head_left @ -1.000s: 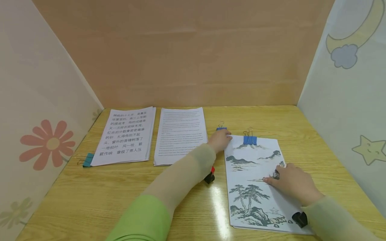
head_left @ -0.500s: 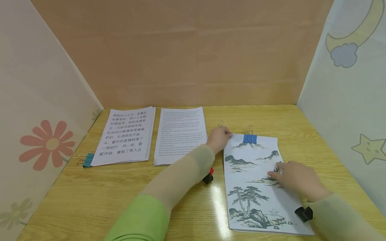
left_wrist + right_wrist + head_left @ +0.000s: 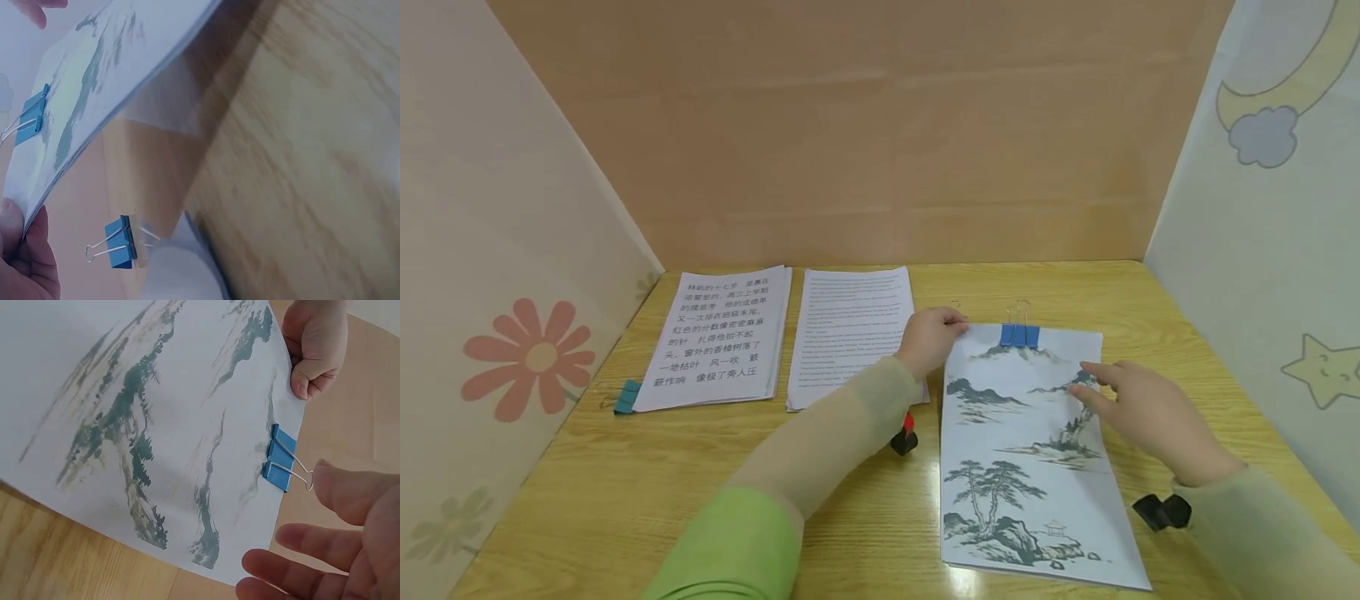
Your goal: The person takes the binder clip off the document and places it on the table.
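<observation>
A stack of sheets printed with an ink landscape lies at a tilt on the right, its top edge held by a blue binder clip. My left hand pinches the top left corner of this stack between thumb and fingers, as the left wrist view shows at the paper corner. Over the stack's upper right edge hovers my right hand, fingers spread and holding nothing. In the right wrist view its thumb overlaps the clip's wire handle. A second blue binder clip stands behind the left hand.
Further left lie a stack of English-looking text pages and a stack with large Chinese characters, a teal binder clip at its lower left corner. Patterned walls flank the wooden table.
The landscape stack has shifted slightly left and up with my left hand pinching its corner. My right hand has lifted its fingers off the page and moved up toward the clip.
</observation>
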`<act>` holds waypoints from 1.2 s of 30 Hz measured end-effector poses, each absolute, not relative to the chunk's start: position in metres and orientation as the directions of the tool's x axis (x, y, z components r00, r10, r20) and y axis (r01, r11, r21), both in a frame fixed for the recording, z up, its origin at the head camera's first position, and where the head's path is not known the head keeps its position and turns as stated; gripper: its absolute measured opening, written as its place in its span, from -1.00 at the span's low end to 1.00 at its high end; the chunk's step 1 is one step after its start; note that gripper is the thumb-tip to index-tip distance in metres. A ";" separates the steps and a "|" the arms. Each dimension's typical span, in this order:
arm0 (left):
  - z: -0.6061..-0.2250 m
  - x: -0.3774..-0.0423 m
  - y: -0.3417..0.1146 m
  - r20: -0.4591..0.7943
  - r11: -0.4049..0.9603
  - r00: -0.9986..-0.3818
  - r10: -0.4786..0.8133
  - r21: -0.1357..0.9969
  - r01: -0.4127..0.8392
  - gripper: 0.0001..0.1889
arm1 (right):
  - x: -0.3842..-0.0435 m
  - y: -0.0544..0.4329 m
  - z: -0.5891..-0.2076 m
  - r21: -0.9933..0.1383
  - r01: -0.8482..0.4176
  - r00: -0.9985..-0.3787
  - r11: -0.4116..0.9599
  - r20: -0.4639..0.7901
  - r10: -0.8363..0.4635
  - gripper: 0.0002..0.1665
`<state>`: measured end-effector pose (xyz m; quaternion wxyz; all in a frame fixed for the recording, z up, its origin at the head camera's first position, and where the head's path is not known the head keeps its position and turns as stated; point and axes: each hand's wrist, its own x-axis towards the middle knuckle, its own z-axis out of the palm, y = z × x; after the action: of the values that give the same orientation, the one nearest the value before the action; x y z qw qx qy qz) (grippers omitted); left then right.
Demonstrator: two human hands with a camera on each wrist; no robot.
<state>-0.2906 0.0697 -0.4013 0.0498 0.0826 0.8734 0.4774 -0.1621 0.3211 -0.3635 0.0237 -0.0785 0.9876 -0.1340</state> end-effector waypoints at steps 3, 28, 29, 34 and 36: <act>-0.399 -0.290 0.063 -0.009 0.517 -0.982 0.189 0.851 0.092 -0.88 | -0.163 0.318 -0.360 -0.313 -0.172 -0.984 0.934 0.021 -0.175 -0.26; -0.359 -0.273 -0.039 0.064 0.559 -0.995 0.083 0.823 0.099 -0.89 | -0.180 0.256 -0.345 -0.406 -0.385 -0.920 0.829 0.236 -0.311 -0.53; -0.358 -0.272 -0.043 0.067 0.563 -0.995 0.075 0.821 0.098 -0.89 | -0.181 0.254 -0.344 -0.410 -0.390 -0.919 0.825 0.236 -0.317 -0.54; -0.356 -0.267 -0.060 0.071 0.567 -0.996 0.050 0.819 0.087 -0.88 | -0.187 0.241 -0.339 -0.427 -0.406 -0.913 0.808 0.228 -0.338 -0.53; -0.355 -0.265 -0.067 0.078 0.564 -0.996 0.043 0.821 0.088 -0.87 | -0.191 0.236 -0.337 -0.433 -0.412 -0.911 0.802 0.222 -0.348 -0.54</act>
<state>-0.2652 -0.0668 -0.3549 -0.0243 0.0371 0.8840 0.4654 -0.1906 0.2362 -0.3368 -0.0657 -0.2007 0.9469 -0.2425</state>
